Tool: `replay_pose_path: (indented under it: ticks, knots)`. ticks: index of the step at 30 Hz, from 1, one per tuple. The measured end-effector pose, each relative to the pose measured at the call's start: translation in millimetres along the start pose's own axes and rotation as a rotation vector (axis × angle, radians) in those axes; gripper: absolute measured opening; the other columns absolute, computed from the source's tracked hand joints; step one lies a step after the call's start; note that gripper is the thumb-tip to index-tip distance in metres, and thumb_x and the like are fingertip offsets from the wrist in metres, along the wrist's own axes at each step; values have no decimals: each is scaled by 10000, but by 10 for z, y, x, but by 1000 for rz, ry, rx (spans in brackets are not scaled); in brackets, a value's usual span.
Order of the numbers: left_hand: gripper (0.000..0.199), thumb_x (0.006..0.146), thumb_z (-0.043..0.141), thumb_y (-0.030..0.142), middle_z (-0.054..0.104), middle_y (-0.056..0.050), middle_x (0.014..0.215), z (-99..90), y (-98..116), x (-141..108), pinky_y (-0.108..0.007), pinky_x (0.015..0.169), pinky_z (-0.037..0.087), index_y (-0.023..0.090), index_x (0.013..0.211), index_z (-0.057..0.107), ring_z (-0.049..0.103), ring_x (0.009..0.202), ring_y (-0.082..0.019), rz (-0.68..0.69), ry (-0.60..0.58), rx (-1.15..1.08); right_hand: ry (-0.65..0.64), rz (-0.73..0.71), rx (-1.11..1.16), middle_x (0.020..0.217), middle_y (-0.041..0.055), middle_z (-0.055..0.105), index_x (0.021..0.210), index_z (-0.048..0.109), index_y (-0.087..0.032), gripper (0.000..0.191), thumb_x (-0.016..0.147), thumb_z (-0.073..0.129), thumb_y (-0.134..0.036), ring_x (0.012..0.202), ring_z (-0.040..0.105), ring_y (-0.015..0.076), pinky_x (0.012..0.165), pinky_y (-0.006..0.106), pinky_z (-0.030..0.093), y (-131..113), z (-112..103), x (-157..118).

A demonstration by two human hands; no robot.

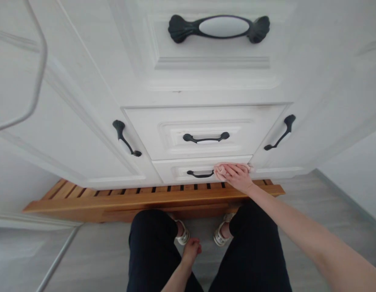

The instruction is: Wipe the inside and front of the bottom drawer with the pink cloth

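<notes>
My right hand [239,178] presses a pink cloth [220,171] against the right part of the bottom drawer front [176,172]. Its fingers lie bent over the bunched fabric. Just left of the cloth is the drawer's dark handle [201,175], whose right end is partly covered. Between my knees hangs my left hand [192,248], loosely curled, with nothing visible in it and touching no furniture.
White cabinet doors with dark handles [126,138] [280,133] flank the drawers. A wooden slatted bench [151,199] runs along the cabinet's foot, before my legs. A white bent rod [42,61] juts in at upper left. A wall [358,174] stands at right.
</notes>
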State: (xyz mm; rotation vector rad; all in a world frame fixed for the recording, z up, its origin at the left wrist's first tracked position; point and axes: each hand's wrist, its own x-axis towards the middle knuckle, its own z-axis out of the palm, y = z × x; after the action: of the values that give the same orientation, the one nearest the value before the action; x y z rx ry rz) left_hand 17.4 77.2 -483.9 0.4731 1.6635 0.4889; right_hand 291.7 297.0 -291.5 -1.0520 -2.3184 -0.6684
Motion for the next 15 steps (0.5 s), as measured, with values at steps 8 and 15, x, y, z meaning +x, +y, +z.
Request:
replay_pose_path:
  ticks: [8,15]
  knots:
    - [130,976,605,265,629,41,736,-80,60,-192,-278,656,520,151,925,639,604,640,-114,-22,4,0,-91,80,-13,1241,68,712,1224,727,-369,401,938,580,-129,1156,569,221,901,406,374,-103,-25,-120]
    - [156,988,591,295,648,23,792,-102,90,-277,-303,693,543,147,993,642,620,681,-124,-11,-17,-28,1,95,56,1412,71,587,1342,668,-386,423,979,560,-196,1217,530,254,999,407,437,-326,-458,248]
